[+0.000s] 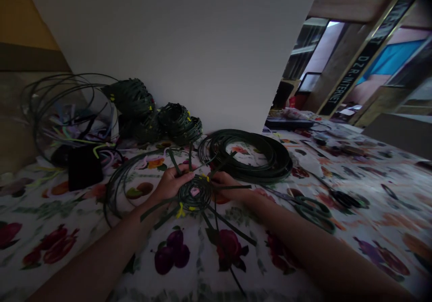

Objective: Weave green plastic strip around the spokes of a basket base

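A small round woven disc (195, 195) of dark green strips, with yellow flecks and loose spokes sticking out, lies on the fruit-printed cloth (189, 257). My left hand (172, 181) grips its left edge, fingers curled over a strip. On the disc's right side, my right hand (227, 186) pinches a spoke. A long dark strip (116, 189) loops away to the left of the disc.
A large coil of dark green strip (249, 155) lies just behind the hands. Finished woven baskets (151, 113) stand against the white wall. Green-handled scissors (312, 209) lie to the right. A black box (84, 167) and loose wires sit at left.
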`<state>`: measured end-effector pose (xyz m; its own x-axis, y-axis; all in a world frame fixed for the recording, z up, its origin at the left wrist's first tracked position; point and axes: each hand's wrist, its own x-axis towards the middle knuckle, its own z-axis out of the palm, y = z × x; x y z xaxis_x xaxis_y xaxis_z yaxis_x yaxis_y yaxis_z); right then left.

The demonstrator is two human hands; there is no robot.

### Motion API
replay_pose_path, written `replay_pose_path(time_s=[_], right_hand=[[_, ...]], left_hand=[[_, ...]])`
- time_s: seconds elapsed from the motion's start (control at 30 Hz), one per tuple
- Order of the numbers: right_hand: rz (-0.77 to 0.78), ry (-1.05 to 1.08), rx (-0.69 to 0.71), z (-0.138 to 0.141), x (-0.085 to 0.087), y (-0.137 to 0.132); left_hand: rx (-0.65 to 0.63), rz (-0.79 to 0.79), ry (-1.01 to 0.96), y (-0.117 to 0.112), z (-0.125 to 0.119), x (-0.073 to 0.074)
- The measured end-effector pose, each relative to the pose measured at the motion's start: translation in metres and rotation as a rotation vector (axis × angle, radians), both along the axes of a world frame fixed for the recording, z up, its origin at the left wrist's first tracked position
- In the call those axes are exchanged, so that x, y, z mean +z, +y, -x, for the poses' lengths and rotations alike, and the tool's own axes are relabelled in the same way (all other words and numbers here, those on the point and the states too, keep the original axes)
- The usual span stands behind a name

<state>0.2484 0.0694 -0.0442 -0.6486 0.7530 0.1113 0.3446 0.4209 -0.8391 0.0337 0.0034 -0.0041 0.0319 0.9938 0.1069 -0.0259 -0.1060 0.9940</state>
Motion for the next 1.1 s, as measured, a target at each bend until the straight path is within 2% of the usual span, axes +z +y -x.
replay_pose_path(time_s=[0.17,0.43,0.77,1.1], right_hand=[[0.008,-0.013,-0.001,0.0,-0.003,0.003],[0.025,0.0,-0.001,0.0,-0.002,0.002],[0.057,-0.02,-0.023,0.0,-0.002,-0.002],[0.054,-0.002,-0.053,0.001,-0.002,-0.003]], left_hand=[[0.009,-0.007,0.02,0.0,-0.002,0.001],[-0.019,0.05,0.004,-0.005,-0.005,0.01],[-0.007,0.073,-0.041,-0.002,-0.004,0.004],[-0.039,0.033,-0.05,-0.004,-0.004,0.007]])
